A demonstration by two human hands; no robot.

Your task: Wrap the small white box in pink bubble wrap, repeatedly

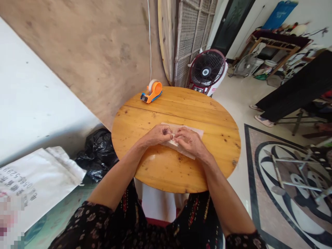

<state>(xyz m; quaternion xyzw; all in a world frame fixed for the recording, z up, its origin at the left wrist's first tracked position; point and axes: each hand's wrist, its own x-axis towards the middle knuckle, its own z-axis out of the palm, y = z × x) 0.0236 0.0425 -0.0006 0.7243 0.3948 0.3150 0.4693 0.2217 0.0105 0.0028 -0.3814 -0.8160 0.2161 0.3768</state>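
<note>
A clear plastic bag [197,132] lies flat across the middle of the round wooden table [155,166]. My left hand [158,135] rests at its left part, thumb and fingers pinched on the plastic. Over its right part my right hand [191,142] curls, fingers bent and thumb close to the left fingertips, also gripping the plastic. Between the two hands shows a small whitish item [173,141], seemingly in or under the plastic; its kind is too small to make out.
An orange tape dispenser [154,91] stands at the table's far left edge. Behind the table is a fan [207,71]. A black plastic bag [97,152] and a white printed sack [44,176] lie on the left. To the right a person's legs [290,88] show.
</note>
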